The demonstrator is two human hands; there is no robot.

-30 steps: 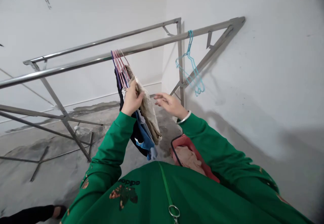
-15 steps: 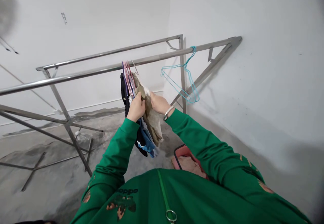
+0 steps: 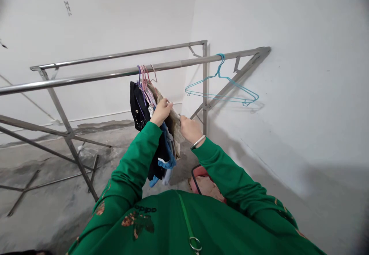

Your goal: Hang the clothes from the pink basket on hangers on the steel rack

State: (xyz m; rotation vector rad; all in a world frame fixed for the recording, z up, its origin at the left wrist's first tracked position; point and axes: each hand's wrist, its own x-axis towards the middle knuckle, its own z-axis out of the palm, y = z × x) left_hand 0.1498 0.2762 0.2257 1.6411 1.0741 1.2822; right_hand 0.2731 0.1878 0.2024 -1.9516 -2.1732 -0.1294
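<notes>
A beige garment (image 3: pixel 174 131) hangs from the metal rail (image 3: pixel 115 75) on a pale hanger (image 3: pixel 154 73). My left hand (image 3: pixel 162 112) is closed on its upper edge, and my right hand (image 3: pixel 190 129) grips the edge lower down on the right. The cloth is stretched between the two hands; its exact kind does not show. Just left of it, other clothes hang close together on pink and purple hangers (image 3: pixel 143 74), among them a black garment (image 3: pixel 137 107) and a blue one (image 3: pixel 170 159). My fingertips are partly hidden by the cloth.
Blue hangers (image 3: pixel 221 77) hang on the rail at right, near the white wall. A pink basket (image 3: pixel 196 180) with pinkish cloth in it stands on the concrete floor below my right arm. Rack legs (image 3: pixel 69 135) spread out at left.
Both hands have shifted slightly, the right one moving a little right and down with the garment's edge. The blue hangers have swung round to face me more broadly. My view has moved slightly.
</notes>
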